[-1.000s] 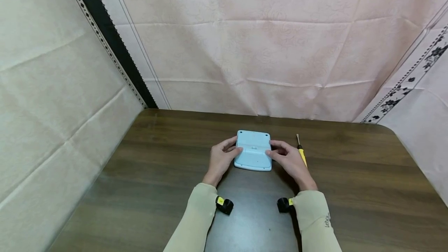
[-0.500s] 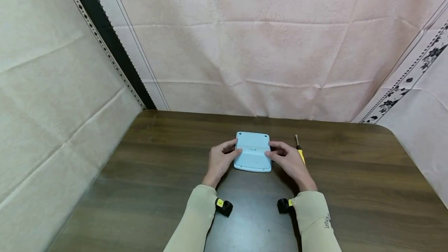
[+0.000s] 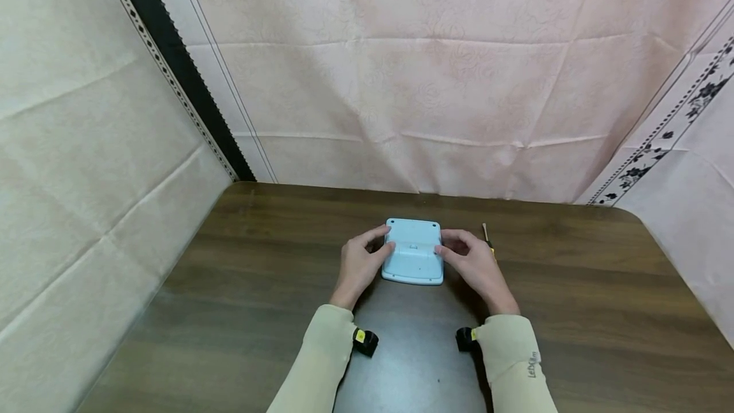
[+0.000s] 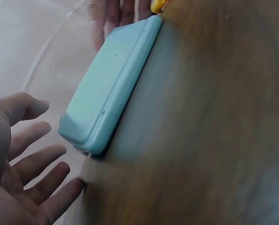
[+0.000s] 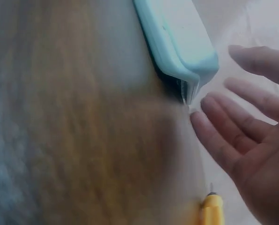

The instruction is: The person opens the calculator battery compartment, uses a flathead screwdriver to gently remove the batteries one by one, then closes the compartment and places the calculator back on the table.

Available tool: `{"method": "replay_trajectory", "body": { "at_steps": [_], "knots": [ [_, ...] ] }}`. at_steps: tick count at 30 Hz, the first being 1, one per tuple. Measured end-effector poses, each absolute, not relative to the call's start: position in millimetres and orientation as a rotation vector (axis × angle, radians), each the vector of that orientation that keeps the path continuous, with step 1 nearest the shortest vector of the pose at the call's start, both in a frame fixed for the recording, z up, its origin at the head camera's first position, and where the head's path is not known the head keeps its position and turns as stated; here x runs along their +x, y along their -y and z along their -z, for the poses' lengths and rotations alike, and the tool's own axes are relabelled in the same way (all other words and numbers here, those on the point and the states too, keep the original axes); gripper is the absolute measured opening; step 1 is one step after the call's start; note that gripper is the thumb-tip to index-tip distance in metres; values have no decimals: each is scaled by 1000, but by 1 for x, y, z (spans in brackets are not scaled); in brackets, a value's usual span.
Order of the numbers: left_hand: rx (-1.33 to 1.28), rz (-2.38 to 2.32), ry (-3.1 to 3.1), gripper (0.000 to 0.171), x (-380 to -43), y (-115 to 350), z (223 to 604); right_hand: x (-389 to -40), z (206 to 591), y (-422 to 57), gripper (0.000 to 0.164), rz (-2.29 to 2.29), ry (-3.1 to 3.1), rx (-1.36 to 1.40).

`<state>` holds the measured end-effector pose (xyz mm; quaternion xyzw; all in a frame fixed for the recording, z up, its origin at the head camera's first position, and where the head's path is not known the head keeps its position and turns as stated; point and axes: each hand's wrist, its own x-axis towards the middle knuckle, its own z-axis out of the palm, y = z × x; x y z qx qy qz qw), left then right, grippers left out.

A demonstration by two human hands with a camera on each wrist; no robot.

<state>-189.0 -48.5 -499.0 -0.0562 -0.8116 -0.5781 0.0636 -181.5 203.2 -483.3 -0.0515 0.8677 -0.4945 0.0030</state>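
A light-blue plastic device (image 3: 414, 263) lies on the table with what looks like its back up, a raised section towards the person and small holes in it; its underside is hidden. Left of it is my left hand (image 3: 360, 263), fingers and thumb spread beside its edge. In the left wrist view that hand (image 4: 25, 173) stands a little apart from the device (image 4: 104, 89). On the other side, my right hand (image 3: 476, 266) is held the same way; the right wrist view shows its fingers (image 5: 219, 136) loosely extended near the device's corner (image 5: 186, 47), holding nothing.
A screwdriver (image 3: 486, 234) with a yellow handle lies just beyond the right hand, partly covered by it. The brown wooden table (image 3: 275, 260) ends at a back edge, where a pale cloth (image 3: 447, 94) hangs. More cloth (image 3: 103, 177) hangs on the left.
The head view has tilted slightly, so the scene sits a little lower. My right hand covers more of the screwdriver's handle. The device stays in place between the hands.
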Motion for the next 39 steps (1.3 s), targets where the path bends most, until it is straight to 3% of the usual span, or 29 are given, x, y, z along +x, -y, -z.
{"method": "replay_trajectory", "body": {
  "at_steps": [20, 39],
  "knots": [
    [-497, 1389, 2770, 48, -188, 56, 496, -177, 471, -174, 32, 1288, -2892, -454],
    [-531, 1328, 2814, 47, -188, 55, 497, -182, 475, -168, 32, 1134, -2892, -506]
  ]
}}
